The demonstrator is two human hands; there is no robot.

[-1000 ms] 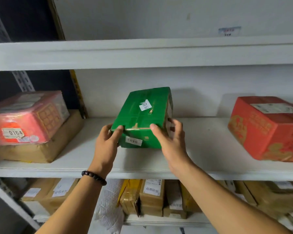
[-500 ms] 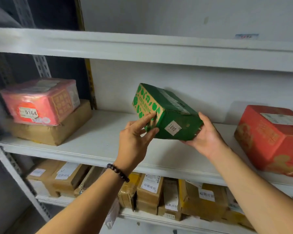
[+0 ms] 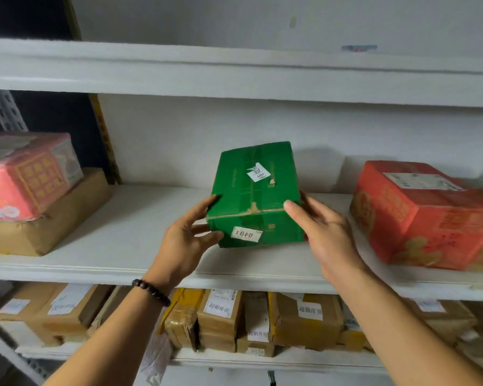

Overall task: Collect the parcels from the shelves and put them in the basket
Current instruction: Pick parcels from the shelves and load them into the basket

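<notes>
Half a second ago the green box (image 3: 255, 196) was held slanted, with one corner and its printed side turned to the left. Now it is turned square to the person. Its top, with a white sticker, faces up and forward, and the small numbered label is on the near face. The shelves also sit more level in the view than they did.

At the far left of the middle shelf (image 3: 140, 232) a pink box (image 3: 25, 176) lies on a flat brown parcel (image 3: 59, 218). Both are well apart from the hands.

The left hand (image 3: 184, 240), with a dark bead bracelet (image 3: 151, 292) on its wrist, grips the green box at its near left corner. The thumb presses low on the near face and the spread fingers curl round the left side. The green box is over the middle of this shelf, close to the back wall. I cannot tell whether its bottom edge touches the board.

The right hand (image 3: 324, 232) grips the box's right side. The thumb lies on the top front edge, and the other fingers are hidden behind the box.

Further right, a red box (image 3: 424, 215) rests on the same shelf, near the right hand but apart from it.

The lower shelf (image 3: 262, 358) holds a tight row of brown and yellow taped parcels (image 3: 221, 316) with white labels. Some stand on end and some lie flat.
</notes>
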